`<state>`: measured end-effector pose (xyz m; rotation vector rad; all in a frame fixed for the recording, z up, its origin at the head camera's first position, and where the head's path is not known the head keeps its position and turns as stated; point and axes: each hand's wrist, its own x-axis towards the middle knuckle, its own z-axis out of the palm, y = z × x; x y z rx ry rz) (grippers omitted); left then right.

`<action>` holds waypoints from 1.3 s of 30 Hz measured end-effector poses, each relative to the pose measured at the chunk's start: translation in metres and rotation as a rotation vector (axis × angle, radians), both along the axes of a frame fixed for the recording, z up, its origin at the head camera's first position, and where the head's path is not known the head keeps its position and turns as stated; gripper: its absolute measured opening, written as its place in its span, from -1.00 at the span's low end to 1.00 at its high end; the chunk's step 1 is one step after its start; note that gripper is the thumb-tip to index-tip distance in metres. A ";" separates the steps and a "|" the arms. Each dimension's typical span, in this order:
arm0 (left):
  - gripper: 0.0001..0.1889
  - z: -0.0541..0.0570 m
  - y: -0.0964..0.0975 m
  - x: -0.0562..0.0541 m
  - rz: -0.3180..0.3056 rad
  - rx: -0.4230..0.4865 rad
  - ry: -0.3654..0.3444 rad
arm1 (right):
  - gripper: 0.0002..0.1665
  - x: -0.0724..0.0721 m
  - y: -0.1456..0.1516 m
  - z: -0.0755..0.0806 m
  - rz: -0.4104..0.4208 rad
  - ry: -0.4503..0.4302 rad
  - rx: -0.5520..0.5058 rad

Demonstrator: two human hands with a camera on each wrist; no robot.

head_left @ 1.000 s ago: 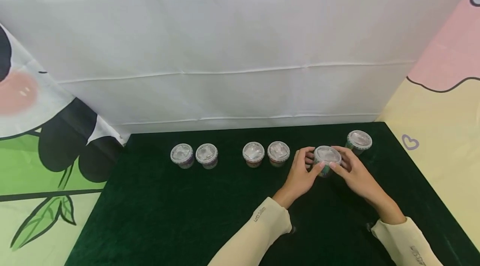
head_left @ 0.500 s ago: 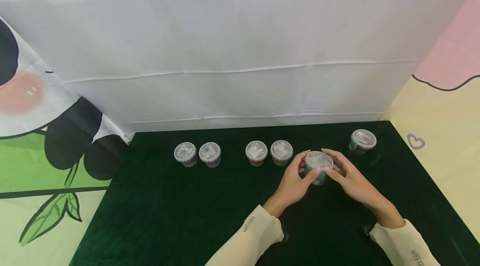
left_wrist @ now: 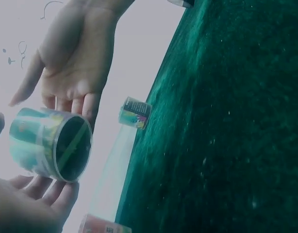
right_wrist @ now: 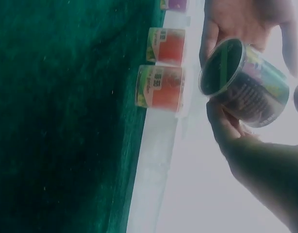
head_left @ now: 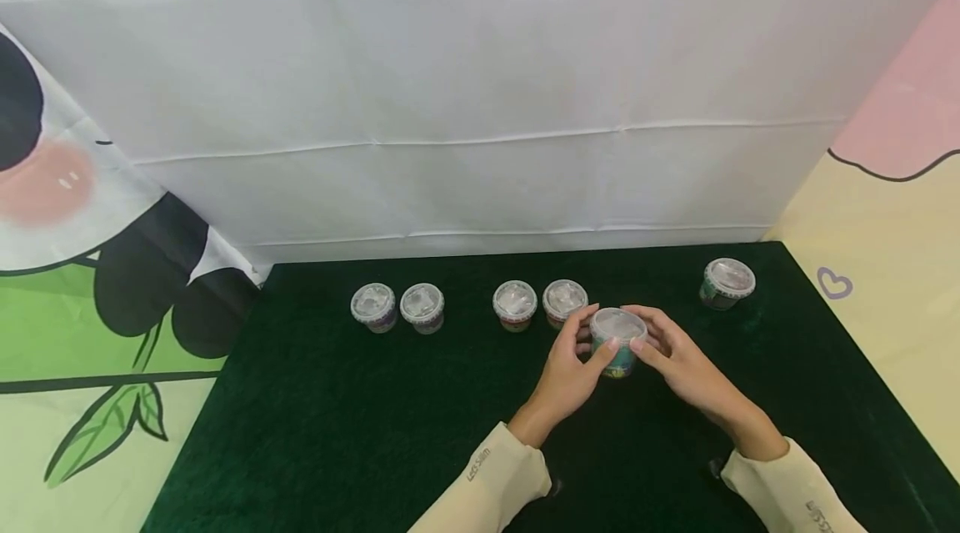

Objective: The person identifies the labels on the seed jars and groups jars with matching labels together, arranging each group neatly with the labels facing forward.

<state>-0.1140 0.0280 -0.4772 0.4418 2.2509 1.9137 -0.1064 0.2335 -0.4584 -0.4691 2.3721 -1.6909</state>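
Observation:
Both hands hold a small plastic tub [head_left: 618, 329] with a pale translucent lid and a teal printed wall. My left hand [head_left: 564, 379] grips its left side and my right hand [head_left: 686, 362] its right, thumbs toward the near wall and fingers behind. The left wrist view shows the underside of the held tub [left_wrist: 74, 148], off the table, with a light green strip across its dark base. Fingertips of both hands press its sides there. In the right wrist view, dark printing covers the held tub's wall [right_wrist: 258, 92].
On the dark green cloth-covered table [head_left: 360, 433], two purple-labelled tubs [head_left: 373, 305] stand at the back left. Two red-labelled tubs [head_left: 514, 304] stand mid-back, the right one partly behind my left hand. Another green-labelled tub [head_left: 727, 281] sits at the back right. A white cloth wall [head_left: 480, 116] rises behind.
Both hands have carried the tub leftward and toward the near side, away from the tub at the back right. More of its printed wall shows. The view has shifted slightly.

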 end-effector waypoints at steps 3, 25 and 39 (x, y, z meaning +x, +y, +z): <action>-0.44 0.000 -0.006 0.001 -0.012 0.002 -0.003 | -0.38 0.001 -0.005 -0.001 0.012 -0.015 -0.014; -0.52 -0.006 -0.039 0.014 0.078 0.030 -0.012 | -0.34 0.007 -0.041 -0.006 0.030 -0.046 -0.059; -0.43 -0.004 -0.060 0.020 0.044 0.020 -0.104 | -0.34 0.008 -0.056 -0.009 0.094 -0.085 -0.084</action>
